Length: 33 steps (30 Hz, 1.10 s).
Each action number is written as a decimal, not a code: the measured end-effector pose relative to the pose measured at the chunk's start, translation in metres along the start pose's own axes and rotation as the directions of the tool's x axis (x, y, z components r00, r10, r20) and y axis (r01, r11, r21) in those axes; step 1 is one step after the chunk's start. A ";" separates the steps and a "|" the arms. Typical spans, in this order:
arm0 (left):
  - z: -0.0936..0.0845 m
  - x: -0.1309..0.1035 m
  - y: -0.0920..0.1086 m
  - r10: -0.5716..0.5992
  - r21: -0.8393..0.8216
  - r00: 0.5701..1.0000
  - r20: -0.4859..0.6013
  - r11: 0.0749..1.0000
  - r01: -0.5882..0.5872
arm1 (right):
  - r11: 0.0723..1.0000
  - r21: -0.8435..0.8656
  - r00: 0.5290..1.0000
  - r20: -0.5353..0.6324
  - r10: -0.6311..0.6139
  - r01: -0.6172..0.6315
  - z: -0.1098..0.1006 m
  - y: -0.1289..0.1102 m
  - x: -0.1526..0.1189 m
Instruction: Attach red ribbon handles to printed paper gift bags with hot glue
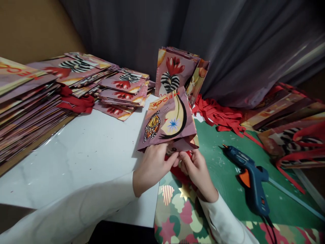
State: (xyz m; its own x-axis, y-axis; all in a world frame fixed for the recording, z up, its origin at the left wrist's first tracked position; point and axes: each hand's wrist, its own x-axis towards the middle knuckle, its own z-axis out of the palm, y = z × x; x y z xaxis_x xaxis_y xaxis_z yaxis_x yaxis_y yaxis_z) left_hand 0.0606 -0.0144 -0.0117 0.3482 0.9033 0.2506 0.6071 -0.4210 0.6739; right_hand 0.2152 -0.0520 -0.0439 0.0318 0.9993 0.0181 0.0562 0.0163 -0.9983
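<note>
The bag [167, 118] at centre looks like smooth printed paper. Right of centre, the ribbon [215, 113] looks like soft cloth. The glue gun [250, 166] at right looks like matt plastic with a metal tip [224, 145]; the table [109, 145] at left is smooth, faintly glossy; the upper curtain [142, 27] looks like cloth.

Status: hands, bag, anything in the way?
Left hand, right hand pinched at bag, near edge. Red ribbon between them. Glue gun to the right, untouched.

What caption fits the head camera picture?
Left hand and right hand meet at the edge of a butterfly-printed paper bag, glue gun nearby.
</note>
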 end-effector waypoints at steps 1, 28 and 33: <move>0.000 0.000 0.000 0.012 -0.004 1.000 0.008 1.000 -0.012 | 1.000 0.004 1.000 0.006 0.020 -0.020 0.000 -0.002 0.001; 0.011 -0.032 -0.030 0.533 0.632 0.840 0.097 0.619 -0.466 | -0.012 -0.875 0.772 0.433 -0.465 0.484 -0.029 -0.017 0.006; -0.002 -0.029 -0.047 0.764 0.563 0.624 0.166 0.445 -0.696 | -0.111 -0.867 0.757 0.480 -0.443 0.485 -0.039 -0.030 0.018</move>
State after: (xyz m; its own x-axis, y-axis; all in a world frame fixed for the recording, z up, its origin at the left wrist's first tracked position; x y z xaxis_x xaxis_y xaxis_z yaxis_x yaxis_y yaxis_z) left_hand 0.0205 -0.0206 -0.0499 0.7997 0.2280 0.5555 0.4305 -0.8626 -0.2657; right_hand 0.2532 -0.0361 -0.0118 -0.4801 0.7649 0.4294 0.8747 0.4546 0.1682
